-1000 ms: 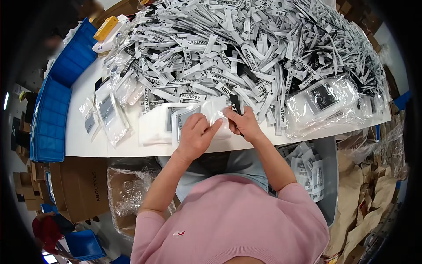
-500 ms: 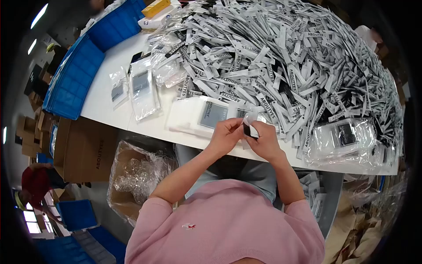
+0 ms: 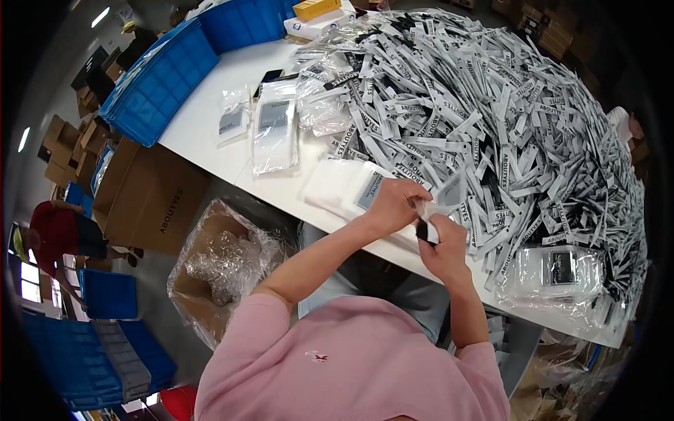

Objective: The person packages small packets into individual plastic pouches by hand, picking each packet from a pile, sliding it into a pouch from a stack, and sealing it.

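Above the near edge of the table, both hands are close together on one small clear plastic bag (image 3: pixel 437 208). My left hand (image 3: pixel 393 205) is closed, pinching the bag's upper end between thumb and fingers. My right hand (image 3: pixel 445 247) is closed around its lower part, where a black and white piece (image 3: pixel 426 231) shows at the thumb. What lies inside the fingers is partly hidden. Just beyond my left hand, a stack of clear bags (image 3: pixel 334 184) with grey printed panels lies flat. A large heap of printed ABOUTYES strip packets (image 3: pixel 449 105) rises behind my hands.
Packs of clear bags (image 3: pixel 275 133) lie to the left, beside a dark phone-like object (image 3: pixel 270 76). Blue crates (image 3: pixel 163 84) line the far left edge. Another bag pack (image 3: pixel 558 272) sits at right. Below are a cardboard carton (image 3: pixel 151 196) and a plastic-lined box (image 3: pixel 225 263). A person works at far left.
The view has turned, so the table appears more slanted. Both hands still grip the small bag, with the left hand now more over its upper end and the right below it.
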Demonstrator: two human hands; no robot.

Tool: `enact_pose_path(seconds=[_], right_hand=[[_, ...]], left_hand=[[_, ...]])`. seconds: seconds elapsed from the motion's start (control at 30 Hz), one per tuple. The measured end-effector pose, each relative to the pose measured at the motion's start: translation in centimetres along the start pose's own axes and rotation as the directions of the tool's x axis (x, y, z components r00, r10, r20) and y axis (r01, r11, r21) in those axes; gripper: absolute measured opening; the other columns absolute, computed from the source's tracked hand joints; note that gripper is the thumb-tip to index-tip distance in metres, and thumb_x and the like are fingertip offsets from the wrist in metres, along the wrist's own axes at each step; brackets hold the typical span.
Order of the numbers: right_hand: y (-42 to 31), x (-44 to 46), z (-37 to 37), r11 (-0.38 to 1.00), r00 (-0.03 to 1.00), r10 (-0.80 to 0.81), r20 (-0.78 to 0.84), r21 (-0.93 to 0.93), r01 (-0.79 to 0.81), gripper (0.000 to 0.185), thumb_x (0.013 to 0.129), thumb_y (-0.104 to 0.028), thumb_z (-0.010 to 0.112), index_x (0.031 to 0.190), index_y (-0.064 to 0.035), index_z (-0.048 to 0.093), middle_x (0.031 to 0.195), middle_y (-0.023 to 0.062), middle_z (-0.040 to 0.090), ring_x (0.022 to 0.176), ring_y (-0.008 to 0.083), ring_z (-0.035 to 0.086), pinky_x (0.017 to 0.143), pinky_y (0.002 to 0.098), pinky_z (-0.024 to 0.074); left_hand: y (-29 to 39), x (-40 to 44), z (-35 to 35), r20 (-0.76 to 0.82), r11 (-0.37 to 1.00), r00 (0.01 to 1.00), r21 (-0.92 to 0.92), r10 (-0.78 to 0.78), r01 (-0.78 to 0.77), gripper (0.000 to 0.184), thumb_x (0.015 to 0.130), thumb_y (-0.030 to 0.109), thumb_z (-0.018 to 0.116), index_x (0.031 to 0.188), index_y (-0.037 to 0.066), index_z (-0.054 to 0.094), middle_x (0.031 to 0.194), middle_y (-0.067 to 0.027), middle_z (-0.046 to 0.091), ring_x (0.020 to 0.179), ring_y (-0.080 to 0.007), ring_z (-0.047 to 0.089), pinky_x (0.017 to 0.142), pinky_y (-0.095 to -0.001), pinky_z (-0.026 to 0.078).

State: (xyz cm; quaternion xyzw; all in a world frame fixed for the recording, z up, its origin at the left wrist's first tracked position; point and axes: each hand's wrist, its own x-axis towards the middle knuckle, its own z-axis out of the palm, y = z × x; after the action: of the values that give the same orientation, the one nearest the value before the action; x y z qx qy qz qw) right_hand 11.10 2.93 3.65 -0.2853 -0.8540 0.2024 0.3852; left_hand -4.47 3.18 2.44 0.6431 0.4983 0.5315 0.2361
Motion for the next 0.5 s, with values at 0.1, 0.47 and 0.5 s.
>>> enact_pose_path(seconds=[0.1, 0.47, 0.5], right_hand=[[-0.6, 1.0, -0.4, 0.993, 0.989, 0.105, -0.100, 0.072, -0.098, 0.021, 0.060, -0.004, 0.068, 0.075, -0.0016, 0.054, 0.068, 0.0132, 0.055, 0.059, 0.0309, 0.056, 0.050, 0.0354, 0.0421], [1.7, 2.1, 0.4, 0.997, 0.964, 0.073, -0.254, -0.015, -0.079, 0.040, 0.077, -0.025, 0.066, 0.103, 0.0008, 0.049, 0.090, 0.0179, 0.054, 0.074, 0.0382, 0.053, 0.064, 0.0388, 0.0439], [2.3, 1.4, 1.0, 0.994, 0.973, 0.013, -0.230, -0.105, -0.038, 0.039, 0.081, -0.026, 0.062, 0.104, 0.0011, 0.048, 0.090, 0.0188, 0.054, 0.076, 0.0383, 0.053, 0.066, 0.0404, 0.0433]], left_hand=[[0.9, 1.1, -0.8, 0.173, 0.972, 0.957, 0.016, -0.232, 0.233, 0.028, 0.066, -0.004, 0.061, 0.092, 0.004, 0.066, 0.067, -0.0064, 0.061, 0.060, -0.0110, 0.056, 0.057, -0.0244, 0.046], [1.9, 3.3, -1.0, -0.054, 0.815, 0.929, 0.500, 0.367, -0.293, 0.063, 0.057, -0.002, 0.058, 0.117, 0.018, 0.057, 0.055, -0.0032, 0.043, 0.047, -0.0210, 0.048, 0.041, -0.0327, 0.039], [1.9, 3.3, -0.7, -0.093, 0.838, 0.930, 0.473, 0.355, -0.272, 0.063, 0.057, -0.002, 0.057, 0.117, 0.018, 0.057, 0.055, -0.0033, 0.043, 0.048, -0.0207, 0.048, 0.042, -0.0326, 0.040]])
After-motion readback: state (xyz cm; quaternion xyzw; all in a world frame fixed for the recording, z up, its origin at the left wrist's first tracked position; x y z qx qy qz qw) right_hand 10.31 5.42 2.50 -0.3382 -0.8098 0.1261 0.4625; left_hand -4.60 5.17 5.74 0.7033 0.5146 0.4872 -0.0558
